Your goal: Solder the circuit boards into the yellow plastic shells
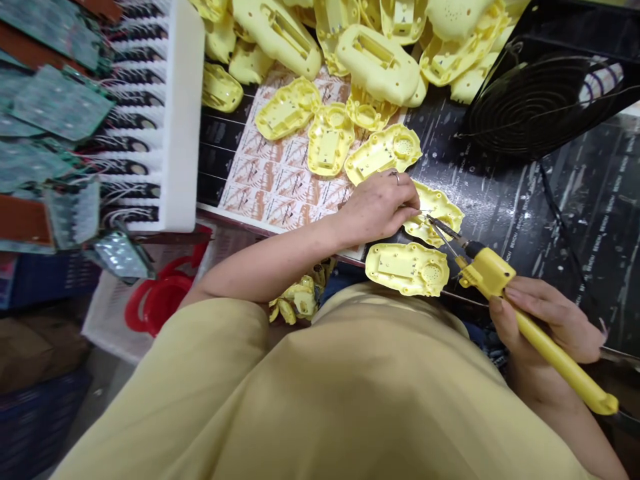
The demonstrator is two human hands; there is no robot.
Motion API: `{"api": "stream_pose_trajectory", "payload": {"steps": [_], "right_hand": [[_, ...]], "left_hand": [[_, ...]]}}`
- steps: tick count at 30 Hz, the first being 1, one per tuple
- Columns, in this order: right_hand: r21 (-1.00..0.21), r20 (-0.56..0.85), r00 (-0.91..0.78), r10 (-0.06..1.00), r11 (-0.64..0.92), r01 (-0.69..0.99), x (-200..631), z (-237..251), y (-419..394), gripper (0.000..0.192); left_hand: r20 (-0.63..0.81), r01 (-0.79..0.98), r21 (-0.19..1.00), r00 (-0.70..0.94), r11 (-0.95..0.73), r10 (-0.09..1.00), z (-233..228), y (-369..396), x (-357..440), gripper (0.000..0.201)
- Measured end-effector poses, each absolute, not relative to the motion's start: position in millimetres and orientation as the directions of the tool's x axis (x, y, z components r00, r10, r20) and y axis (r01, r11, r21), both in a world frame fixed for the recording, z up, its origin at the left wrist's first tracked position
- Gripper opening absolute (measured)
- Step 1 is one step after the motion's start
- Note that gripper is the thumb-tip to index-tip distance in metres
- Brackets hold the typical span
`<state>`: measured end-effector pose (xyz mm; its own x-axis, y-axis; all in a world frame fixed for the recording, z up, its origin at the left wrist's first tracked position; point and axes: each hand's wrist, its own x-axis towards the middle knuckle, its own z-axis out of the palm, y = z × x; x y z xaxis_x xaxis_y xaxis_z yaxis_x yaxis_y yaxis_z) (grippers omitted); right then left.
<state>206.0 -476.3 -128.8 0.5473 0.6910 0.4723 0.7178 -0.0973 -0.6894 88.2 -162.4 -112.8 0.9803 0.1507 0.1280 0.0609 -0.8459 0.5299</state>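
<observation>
"So, where were the hands found?"

"The left hand (377,203) was held at the left side of a yellow half-shell (447,210), thumb and forefinger brought close together; whether anything was pinched between them could not be told. The right hand (545,320) was closed around the yellow handle of a soldering iron (493,270)."

"Were they joined anywhere?"

"No, they were kept well apart. The iron was pointed left and away from the body, its tip brought over the half-shell near the left fingertips. Whether contact was made could not be seen."

"And how was the half-shell set?"

"It was laid on the black table (520,220), between the two hands, with its hollow side turned up."

"What was placed around it?"

"Just nearer, a second shell (407,268) was laid by the table's edge. Just beyond the left hand, a third shell (385,155) was laid open. Farther left, a patterned sheet (290,180) was spread."

"And beyond those?"

"Yellow casings (370,60) were heaped on the far side, and a black fan (533,100) was stood at far right. At far left, green circuit boards (63,100) were gathered beside a white foam block (181,120)."
</observation>
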Motion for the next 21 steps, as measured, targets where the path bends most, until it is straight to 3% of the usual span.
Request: {"api": "stream_pose_trajectory", "payload": {"steps": [8, 15, 21], "right_hand": [[-0.548, 0.473, 0.415, 0.777, -0.110, 0.829, 216, -134, -482, 0.027], [-0.465, 0.527, 0.294, 0.797, -0.018, 0.885, 221, -125, -482, 0.014], [-0.511, 0.469, 0.349, 0.811, -0.073, 0.857, 216, -120, -480, 0.022]], "left_hand": [[0.143, 0.044, 0.499, 0.981, -0.865, 0.132, -116, -162, 90, 0.019], [0.132, 0.058, 0.497, 0.981, -0.866, 0.142, -117, -162, 92, 0.019], [0.133, 0.055, 0.501, 0.981, -0.864, 0.140, -118, -160, 94, 0.017]]}}
